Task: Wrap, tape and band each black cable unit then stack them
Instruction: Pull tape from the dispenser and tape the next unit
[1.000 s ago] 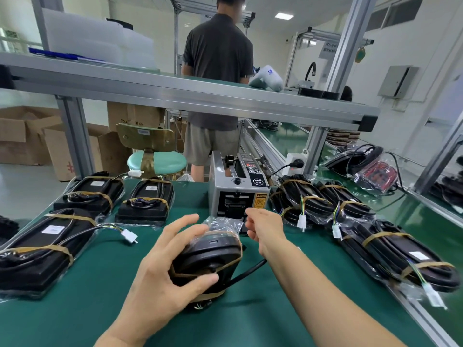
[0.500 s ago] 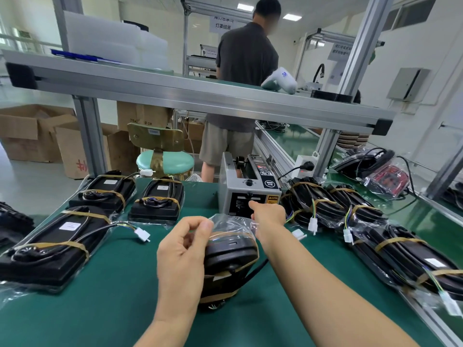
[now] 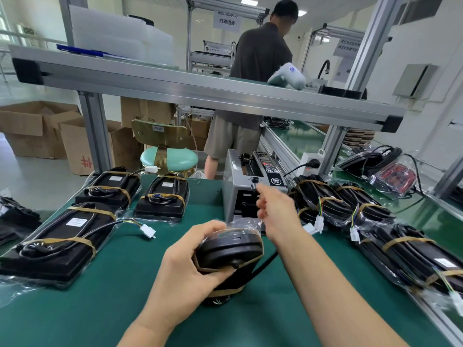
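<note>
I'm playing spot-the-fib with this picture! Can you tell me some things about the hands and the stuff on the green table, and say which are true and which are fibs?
1. The left hand holds a black cable unit in its grip. True.
2. The right hand rests flat on the green table. False: it is raised, reaching toward the tape dispenser.
3. Wrapped units with tan bands lie on the left side of the table. True.
4. The stool behind the table is red. False: its seat is pale green.
5. The person in the background faces the camera. False: their back is turned.
</note>
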`<action>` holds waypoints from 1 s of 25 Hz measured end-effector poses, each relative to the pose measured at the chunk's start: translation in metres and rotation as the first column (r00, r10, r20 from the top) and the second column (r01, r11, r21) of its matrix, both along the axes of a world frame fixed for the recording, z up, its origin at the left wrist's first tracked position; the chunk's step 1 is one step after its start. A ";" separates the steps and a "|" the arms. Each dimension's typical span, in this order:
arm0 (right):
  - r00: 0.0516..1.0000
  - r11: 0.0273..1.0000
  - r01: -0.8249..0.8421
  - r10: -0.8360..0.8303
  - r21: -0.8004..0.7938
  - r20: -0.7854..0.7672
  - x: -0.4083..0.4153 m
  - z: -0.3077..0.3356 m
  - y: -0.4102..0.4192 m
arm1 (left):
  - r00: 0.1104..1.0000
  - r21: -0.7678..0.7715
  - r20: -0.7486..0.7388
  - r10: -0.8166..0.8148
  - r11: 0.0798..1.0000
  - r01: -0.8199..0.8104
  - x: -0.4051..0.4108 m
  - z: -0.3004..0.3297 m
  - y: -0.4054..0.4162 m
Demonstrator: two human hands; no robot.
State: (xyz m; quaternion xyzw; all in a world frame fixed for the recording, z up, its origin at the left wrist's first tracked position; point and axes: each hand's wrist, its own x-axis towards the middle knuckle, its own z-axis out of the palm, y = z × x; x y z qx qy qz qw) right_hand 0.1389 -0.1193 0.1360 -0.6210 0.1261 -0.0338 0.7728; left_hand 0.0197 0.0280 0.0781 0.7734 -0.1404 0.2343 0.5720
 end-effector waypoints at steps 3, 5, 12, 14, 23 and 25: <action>0.898 0.967 -0.219 0.253 -0.132 0.360 -0.063 0.018 -0.014 | 0.983 -0.071 0.044 0.178 0.982 -0.174 -0.002 -0.007 -0.015; 0.876 0.942 -0.288 0.332 -0.173 0.350 -0.092 0.014 -0.016 | 0.958 -0.145 0.060 0.282 0.952 -0.271 -0.003 -0.012 -0.026; 0.935 0.952 -0.275 0.297 -0.136 0.194 -0.108 -0.014 -0.013 | 0.873 -0.083 0.111 0.475 0.880 -0.469 -0.006 -0.012 -0.042; 0.935 0.951 -0.281 0.301 -0.127 0.186 -0.108 -0.014 -0.013 | 0.864 -0.068 0.122 0.489 0.873 -0.484 -0.005 -0.013 -0.044; 0.949 0.961 -0.259 0.273 -0.099 0.159 -0.111 -0.011 -0.012 | 0.816 0.026 0.229 0.531 0.835 -0.550 -0.004 -0.017 -0.049; 0.953 0.963 -0.250 0.263 -0.101 0.153 -0.112 -0.010 -0.012 | 0.804 0.039 0.255 0.537 0.825 -0.563 -0.005 -0.018 -0.049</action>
